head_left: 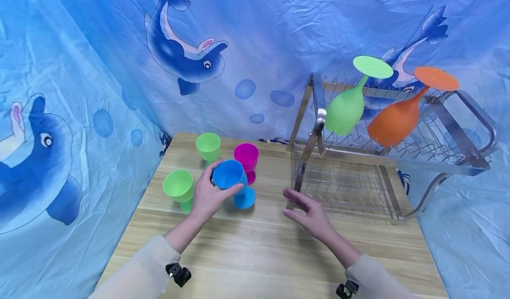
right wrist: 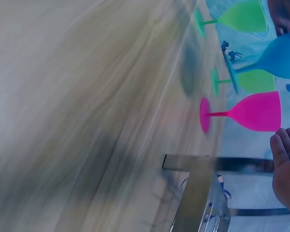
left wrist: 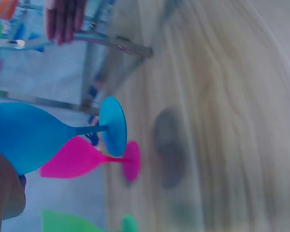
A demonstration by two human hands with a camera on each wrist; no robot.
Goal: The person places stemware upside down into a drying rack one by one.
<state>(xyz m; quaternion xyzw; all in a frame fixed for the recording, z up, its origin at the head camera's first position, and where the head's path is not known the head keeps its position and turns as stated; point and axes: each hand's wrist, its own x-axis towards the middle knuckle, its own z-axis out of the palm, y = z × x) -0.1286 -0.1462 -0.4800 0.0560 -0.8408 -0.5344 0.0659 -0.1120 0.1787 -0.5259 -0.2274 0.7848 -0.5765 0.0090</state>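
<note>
My left hand gripped the blue goblet round its bowl, mouth up, long axis near vertical, foot off the surface, just in front of the magenta goblet. My right hand was empty, fingers straight, beside the wire rack's near left post. Key relation, I judged: blue goblet lay left of my right hand, rack off to the goblet's right, so my right hand was nearer the rack.

This looks like a makeshift tabletop booth, with dolphin-print sheets hung behind and beside a wood-grain table.
</note>
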